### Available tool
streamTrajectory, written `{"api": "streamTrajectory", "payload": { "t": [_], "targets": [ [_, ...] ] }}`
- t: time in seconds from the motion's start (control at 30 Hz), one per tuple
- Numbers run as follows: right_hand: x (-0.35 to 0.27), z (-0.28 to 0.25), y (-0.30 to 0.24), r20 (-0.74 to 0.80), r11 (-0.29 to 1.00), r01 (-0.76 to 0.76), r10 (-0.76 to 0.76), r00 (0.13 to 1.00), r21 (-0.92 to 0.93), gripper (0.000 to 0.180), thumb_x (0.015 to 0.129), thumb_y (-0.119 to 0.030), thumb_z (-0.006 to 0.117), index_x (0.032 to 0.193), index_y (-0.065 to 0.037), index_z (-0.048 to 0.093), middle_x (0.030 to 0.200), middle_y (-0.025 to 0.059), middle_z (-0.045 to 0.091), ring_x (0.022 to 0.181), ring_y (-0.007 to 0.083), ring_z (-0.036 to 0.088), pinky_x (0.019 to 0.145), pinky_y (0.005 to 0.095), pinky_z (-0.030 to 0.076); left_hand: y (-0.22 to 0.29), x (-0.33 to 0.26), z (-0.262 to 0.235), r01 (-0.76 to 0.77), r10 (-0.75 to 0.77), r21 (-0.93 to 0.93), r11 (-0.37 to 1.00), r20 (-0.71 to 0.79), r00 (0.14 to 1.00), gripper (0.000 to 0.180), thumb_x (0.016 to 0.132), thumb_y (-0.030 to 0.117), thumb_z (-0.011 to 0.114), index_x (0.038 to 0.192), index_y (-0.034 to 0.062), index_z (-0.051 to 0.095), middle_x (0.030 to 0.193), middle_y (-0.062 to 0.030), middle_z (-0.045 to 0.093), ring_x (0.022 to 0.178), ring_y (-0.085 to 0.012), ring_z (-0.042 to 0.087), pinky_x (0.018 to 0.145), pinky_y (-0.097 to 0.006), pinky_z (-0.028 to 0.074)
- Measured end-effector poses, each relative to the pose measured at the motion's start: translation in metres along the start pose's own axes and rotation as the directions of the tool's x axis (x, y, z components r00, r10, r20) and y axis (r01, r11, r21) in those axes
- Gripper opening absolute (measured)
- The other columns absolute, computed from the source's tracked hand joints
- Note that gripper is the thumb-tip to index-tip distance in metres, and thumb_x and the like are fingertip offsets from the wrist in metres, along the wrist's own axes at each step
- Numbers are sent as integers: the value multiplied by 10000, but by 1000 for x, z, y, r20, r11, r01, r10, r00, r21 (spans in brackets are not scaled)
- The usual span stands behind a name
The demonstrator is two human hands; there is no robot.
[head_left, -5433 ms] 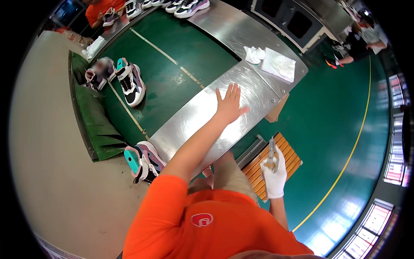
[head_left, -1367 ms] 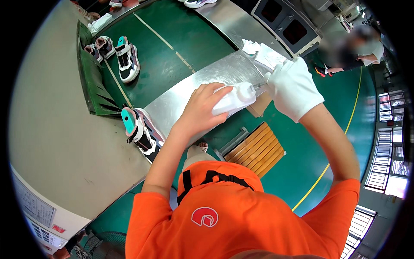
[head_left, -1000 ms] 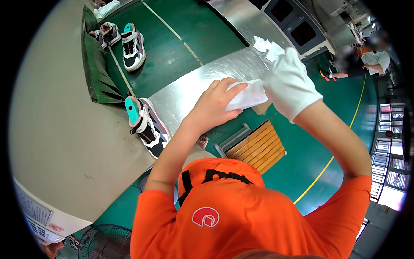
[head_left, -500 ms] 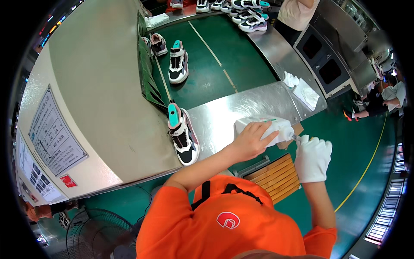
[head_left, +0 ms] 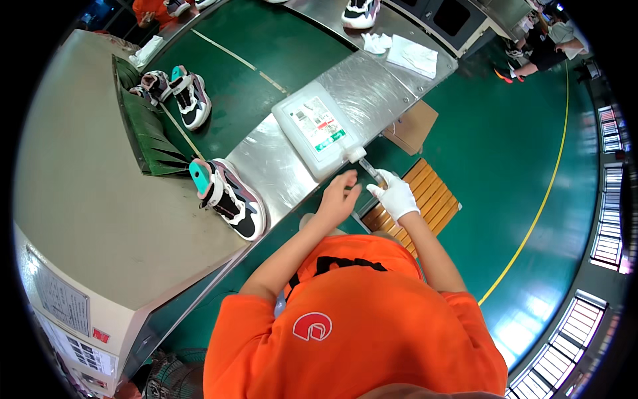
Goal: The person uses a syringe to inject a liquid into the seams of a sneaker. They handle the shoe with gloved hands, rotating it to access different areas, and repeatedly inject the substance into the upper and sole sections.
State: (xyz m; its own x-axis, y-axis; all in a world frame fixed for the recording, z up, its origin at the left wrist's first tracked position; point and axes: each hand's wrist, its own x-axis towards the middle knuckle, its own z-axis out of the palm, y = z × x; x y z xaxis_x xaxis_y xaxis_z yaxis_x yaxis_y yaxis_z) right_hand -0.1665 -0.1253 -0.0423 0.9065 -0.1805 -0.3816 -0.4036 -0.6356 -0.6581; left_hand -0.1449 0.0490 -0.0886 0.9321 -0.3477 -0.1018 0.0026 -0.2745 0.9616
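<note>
A translucent white jug (head_left: 309,126) lies flat on the steel table (head_left: 266,163), its label up and its white neck (head_left: 356,154) pointing past the near edge. My right hand (head_left: 395,197), in a white glove, is closed on a slim clear tube (head_left: 372,171), its far end at the jug's neck. Whether it is a syringe or a small bottle I cannot tell. My bare left hand (head_left: 339,198) is just below the neck, fingers bent and apart, holding nothing I can see. A black and white sneaker (head_left: 232,199) with a turquoise insert stands left of the jug.
More sneakers (head_left: 191,100) rest on the green conveyor belt (head_left: 229,80) by a slitted green curtain (head_left: 156,139). White gloves (head_left: 377,43) and a folded cloth (head_left: 412,56) lie at the table's far end. Below are a cardboard box (head_left: 413,126) and a wooden slatted stool (head_left: 425,199). Other people work farther off.
My left hand has come off the jug, which now lies flat on the table. My right hand keeps the clear tube at its neck. The view has turned and shifted.
</note>
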Motion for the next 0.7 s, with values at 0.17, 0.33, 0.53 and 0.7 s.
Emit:
{"api": "streamTrajectory", "payload": {
  "t": [0.17,0.33,0.53,0.7],
  "targets": [
    [-9,4,6,-10,994,87,-86,996,66,494,921,-157,601,1396,-163,464,1193,216,621,1092,397,590,922,431,475,-9,51,50,421,-296,-760,495,308,904,382,1023,288,495,1201,-46,549,1115,-136,653,1027,-217,640,894,-331,505],
    [-20,1,6,-111,995,-17,29,993,101,569,947,-181,573,1470,-205,351,1164,245,631,1032,436,613,862,487,489,15,57,54,455,-409,-756,471,271,872,359,1027,226,479,1194,-92,495,1155,-196,629,1048,-278,651,891,-388,516],
    [-28,-3,14,-120,997,-58,64,991,48,589,949,-216,576,1477,-157,323,1068,259,650,974,451,625,831,493,492,28,55,48,450,-410,-773,448,270,871,396,1020,190,480,1236,-136,419,1207,-247,592,1109,-327,634,913,-416,517],
    [-36,-6,18,-112,999,-30,35,993,42,596,946,-172,543,1479,-83,291,1045,306,638,986,490,595,837,515,470,28,53,50,449,-410,-761,467,264,873,293,1040,239,452,1129,-38,493,1075,-150,651,1013,-242,670,869,-367,523]
  ]
}}
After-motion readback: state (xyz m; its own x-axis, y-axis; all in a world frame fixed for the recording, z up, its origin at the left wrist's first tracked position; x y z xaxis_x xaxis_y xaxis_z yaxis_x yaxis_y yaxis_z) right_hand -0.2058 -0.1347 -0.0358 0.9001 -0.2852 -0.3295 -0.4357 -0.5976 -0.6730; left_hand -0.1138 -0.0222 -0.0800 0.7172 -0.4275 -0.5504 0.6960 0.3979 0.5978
